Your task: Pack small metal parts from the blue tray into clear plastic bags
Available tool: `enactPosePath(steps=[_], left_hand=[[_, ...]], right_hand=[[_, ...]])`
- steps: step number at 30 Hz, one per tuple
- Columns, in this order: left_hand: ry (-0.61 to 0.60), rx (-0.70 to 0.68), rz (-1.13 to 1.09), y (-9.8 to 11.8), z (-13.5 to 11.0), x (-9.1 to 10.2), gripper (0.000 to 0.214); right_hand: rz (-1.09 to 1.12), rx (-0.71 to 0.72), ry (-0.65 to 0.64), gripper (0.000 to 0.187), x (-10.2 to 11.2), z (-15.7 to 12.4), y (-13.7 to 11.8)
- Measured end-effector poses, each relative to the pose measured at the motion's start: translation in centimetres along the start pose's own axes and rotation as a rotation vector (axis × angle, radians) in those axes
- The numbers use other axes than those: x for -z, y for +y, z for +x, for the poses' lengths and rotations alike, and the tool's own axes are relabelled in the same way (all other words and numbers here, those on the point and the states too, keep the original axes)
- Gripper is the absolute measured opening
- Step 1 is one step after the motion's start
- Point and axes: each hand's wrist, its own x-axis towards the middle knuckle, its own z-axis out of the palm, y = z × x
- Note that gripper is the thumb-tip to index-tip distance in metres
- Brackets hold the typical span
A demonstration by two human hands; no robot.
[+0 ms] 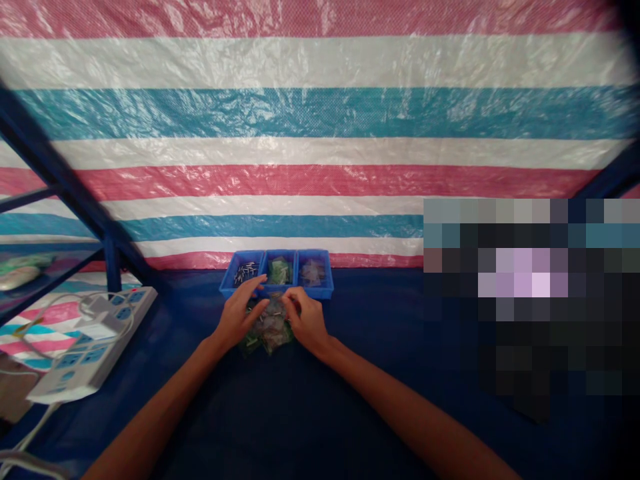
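Small clear and greenish plastic bags [274,333] lie in a heap on the dark blue surface, between my two hands. My left hand [241,312] is at the heap's left side, thumb and fingers apart, its fingertips close to the front of the bins. On the right side, my right hand [307,319] has its fingers curled in and pinched over the bags; what is between them is too small to make out. Just beyond stand three joined blue bins: the left bin [226,285] has short metal pins or screws, the middle bin [280,253] greenish bags, the right bin [327,283] clear bags.
A white power strip [95,370] with a plugged-in adapter [103,320] and cables sits at the left. Striped plastic sheeting [320,113] hangs behind the bins, and a dark blue frame [113,267] rises at the left. A pixelated patch hides the right side.
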Motion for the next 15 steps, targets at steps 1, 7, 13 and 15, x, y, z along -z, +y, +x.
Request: enactPosePath(steps=[1,7,13,15], left_hand=[[-0.012,-0.010,-0.010,0.14,-0.03,0.03,0.047],[-0.065,-0.016,-0.076,0.16,-0.45,-0.67,0.021],[0.004,0.092,-0.164,-0.11,-0.43,-0.92,0.018],[0.033,0.138,-0.199,-0.15,-0.35,-0.82,0.019]], right_hand=[[0.007,0.001,-0.010,0.020,-0.14,-0.17,0.02],[0.053,-0.052,0.009,0.022,-0.75,-0.58,0.21],[0.089,-0.052,0.049,0.018,-0.77,-0.48,0.08],[0.084,-0.042,0.046,0.017,-0.75,-0.50,0.07]])
